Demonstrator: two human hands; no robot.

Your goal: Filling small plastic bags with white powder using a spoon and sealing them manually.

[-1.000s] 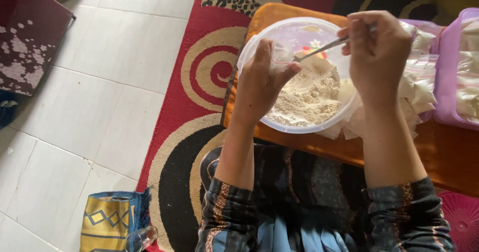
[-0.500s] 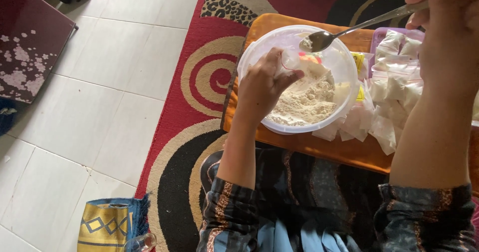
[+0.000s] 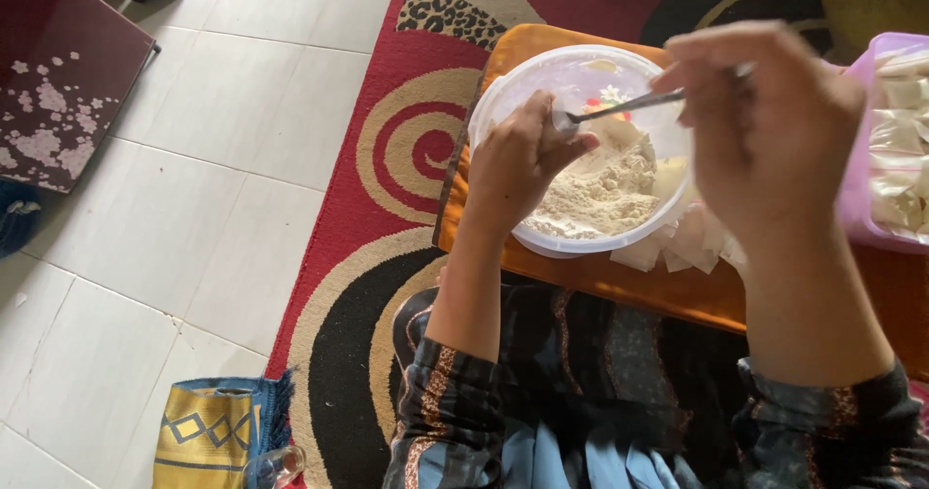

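Right hand [image 3: 764,126] tips spoon [image 3: 619,108] over powder bowl [image 3: 503,97].

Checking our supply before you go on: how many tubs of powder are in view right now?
1: the round clear tub of pale powder on the orange tray, under both hands. The pink bin at right holds filled bags; others may be hidden.

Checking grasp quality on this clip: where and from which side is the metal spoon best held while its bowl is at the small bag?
By the far end of its handle, from the right. The spoon lies slanted across the round tub, bowl down-left at the bag pinched in the left hand, handle rising right into the right hand. That likely keeps fingers clear of the powder.
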